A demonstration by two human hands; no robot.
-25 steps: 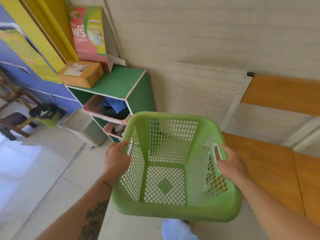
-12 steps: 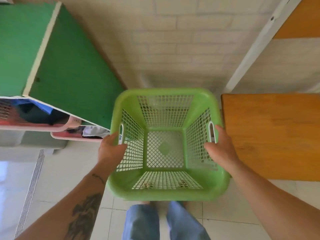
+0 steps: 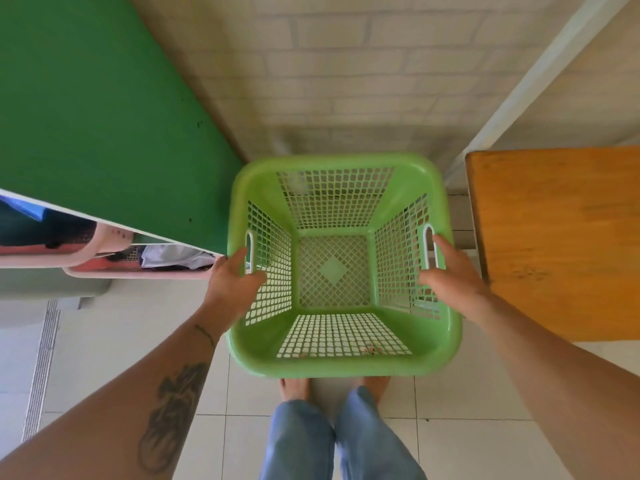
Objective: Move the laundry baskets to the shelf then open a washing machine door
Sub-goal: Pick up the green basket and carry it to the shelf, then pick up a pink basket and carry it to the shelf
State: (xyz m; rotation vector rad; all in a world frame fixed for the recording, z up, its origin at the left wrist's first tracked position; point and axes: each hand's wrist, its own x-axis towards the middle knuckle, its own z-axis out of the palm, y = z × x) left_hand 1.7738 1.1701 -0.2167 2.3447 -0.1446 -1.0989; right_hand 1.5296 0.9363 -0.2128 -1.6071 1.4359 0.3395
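Observation:
An empty green mesh laundry basket (image 3: 332,367) sits low against the brick wall, between the green shelf unit (image 3: 104,133) and a wooden bench (image 3: 561,237). It looks set down on the tiled floor. My left hand (image 3: 232,282) is at its left handle slot, fingers straightened, thumb just inside the rim. My right hand (image 3: 450,278) rests against the right handle with fingers stretched out, not wrapped around it. No washing machine is in view.
Two pink baskets (image 3: 104,247) holding clothes stick out of the green shelf's compartments at the left. A grey bin (image 3: 52,285) stands below them, and a floor drain (image 3: 41,368) runs along the left. My feet are right behind the basket.
The basket came down beside the shelf to floor level. Both hands have loosened from a closed grip on the handles to stretched fingers. My view tilted further down.

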